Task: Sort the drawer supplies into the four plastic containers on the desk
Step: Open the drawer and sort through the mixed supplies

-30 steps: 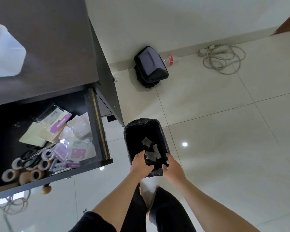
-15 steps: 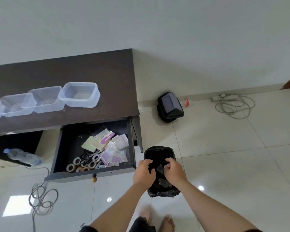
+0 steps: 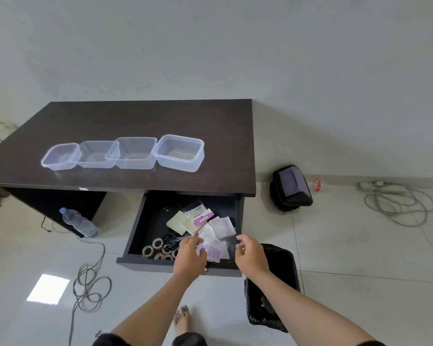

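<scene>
Clear glossy packets [image 3: 216, 242] in dark drawer [image 3: 145, 226], left hand [image 3: 190, 255] and right hand [image 3: 251, 254] fingers loosely curled, apart

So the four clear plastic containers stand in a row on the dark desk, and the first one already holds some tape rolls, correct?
Not quite: in the head view all four clear plastic containers on the dark desk are empty. The tape rolls lie in the open drawer.
</scene>
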Action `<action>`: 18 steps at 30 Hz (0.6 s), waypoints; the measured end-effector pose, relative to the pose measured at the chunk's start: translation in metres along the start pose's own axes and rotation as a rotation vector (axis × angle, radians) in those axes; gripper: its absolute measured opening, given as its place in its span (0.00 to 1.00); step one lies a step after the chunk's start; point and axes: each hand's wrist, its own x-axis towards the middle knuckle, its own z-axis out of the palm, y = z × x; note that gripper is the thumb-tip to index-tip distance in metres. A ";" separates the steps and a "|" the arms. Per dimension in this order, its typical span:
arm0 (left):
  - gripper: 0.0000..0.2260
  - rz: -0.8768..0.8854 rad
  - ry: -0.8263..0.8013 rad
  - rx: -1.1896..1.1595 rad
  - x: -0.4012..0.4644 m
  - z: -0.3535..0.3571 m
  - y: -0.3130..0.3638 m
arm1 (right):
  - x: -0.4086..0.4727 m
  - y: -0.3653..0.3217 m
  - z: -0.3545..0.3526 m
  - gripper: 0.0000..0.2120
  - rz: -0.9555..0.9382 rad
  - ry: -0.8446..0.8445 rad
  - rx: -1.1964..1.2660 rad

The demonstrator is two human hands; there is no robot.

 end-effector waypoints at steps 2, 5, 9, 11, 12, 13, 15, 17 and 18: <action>0.14 -0.016 -0.005 0.020 0.020 -0.015 -0.016 | 0.011 -0.010 0.014 0.12 -0.020 0.042 -0.011; 0.17 -0.029 -0.058 0.076 0.054 -0.034 -0.039 | 0.027 -0.023 0.038 0.12 0.011 0.077 -0.021; 0.25 -0.028 -0.096 0.154 0.102 -0.051 -0.062 | 0.049 -0.033 0.075 0.23 0.101 -0.005 -0.137; 0.30 -0.006 -0.104 0.210 0.125 -0.056 -0.068 | 0.058 -0.036 0.090 0.32 0.186 -0.035 -0.234; 0.32 0.006 -0.112 0.247 0.136 -0.058 -0.071 | 0.062 -0.037 0.095 0.37 0.243 -0.041 -0.276; 0.34 0.018 -0.123 0.282 0.148 -0.060 -0.073 | 0.066 -0.037 0.100 0.41 0.294 -0.045 -0.309; 0.38 0.038 -0.157 0.333 0.171 -0.060 -0.077 | 0.072 -0.035 0.110 0.47 0.346 -0.058 -0.348; 0.41 0.034 -0.207 0.368 0.191 -0.056 -0.079 | 0.077 -0.033 0.118 0.50 0.392 -0.089 -0.357; 0.43 0.026 -0.236 0.387 0.200 -0.053 -0.078 | 0.079 -0.033 0.121 0.50 0.427 -0.102 -0.347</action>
